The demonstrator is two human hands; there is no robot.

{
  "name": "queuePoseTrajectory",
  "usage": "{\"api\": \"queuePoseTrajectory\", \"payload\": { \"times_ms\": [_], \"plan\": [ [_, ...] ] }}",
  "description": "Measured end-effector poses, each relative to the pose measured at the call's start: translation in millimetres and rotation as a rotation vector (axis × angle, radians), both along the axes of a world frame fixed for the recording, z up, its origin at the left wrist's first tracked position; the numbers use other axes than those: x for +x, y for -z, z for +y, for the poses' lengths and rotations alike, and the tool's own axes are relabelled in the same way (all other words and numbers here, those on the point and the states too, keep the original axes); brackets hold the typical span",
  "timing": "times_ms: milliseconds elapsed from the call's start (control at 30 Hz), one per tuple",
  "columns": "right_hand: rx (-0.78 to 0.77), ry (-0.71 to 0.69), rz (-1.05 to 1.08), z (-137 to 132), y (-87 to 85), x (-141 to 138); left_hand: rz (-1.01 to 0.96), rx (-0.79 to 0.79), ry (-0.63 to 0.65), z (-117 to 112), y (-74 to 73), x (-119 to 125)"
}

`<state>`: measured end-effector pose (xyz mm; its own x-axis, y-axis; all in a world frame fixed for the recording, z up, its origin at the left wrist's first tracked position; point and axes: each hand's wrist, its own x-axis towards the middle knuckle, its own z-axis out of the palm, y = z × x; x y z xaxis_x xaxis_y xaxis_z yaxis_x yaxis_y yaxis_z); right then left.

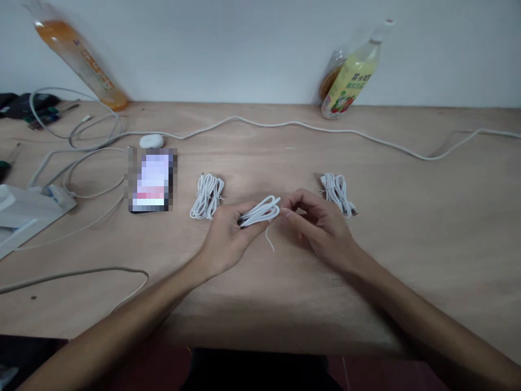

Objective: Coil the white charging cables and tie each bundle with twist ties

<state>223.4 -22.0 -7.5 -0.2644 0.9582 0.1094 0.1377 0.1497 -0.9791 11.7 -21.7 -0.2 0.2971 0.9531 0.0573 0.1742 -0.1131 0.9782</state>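
Note:
My left hand (226,237) is closed around a folded white cable (261,211), held just above the wooden table (260,282). Its looped end sticks out to the right. My right hand (318,224) pinches at that looped end with thumb and fingers. A thin white tie strand (269,239) dangles below the cable. One bundled white cable (207,196) lies left of my hands. Another bundled white cable (338,193) lies right of them.
A phone (151,182) lies left of the bundles, with a small white case (151,140) behind it. A long white cord (293,125) runs across the back. Two drink bottles (352,73) (79,54) lean on the wall. Loose cables and white boxes (24,209) crowd the left side.

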Motion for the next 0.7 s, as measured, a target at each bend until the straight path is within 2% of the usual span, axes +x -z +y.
{"api": "queuePoseTrajectory", "payload": {
  "times_ms": [100,367,700],
  "plan": [
    [-0.028,-0.005,0.013,0.3,-0.6,0.1,0.016,-0.004,-0.013,-0.4,0.2,-0.6],
    [0.054,0.051,-0.029,2.1,0.6,1.9,-0.041,-0.045,-0.028,-0.5,1.9,3.9],
    [0.068,0.070,-0.059,1.0,0.9,1.0,-0.060,-0.052,-0.041,0.5,-0.6,6.4]
  ]
}}
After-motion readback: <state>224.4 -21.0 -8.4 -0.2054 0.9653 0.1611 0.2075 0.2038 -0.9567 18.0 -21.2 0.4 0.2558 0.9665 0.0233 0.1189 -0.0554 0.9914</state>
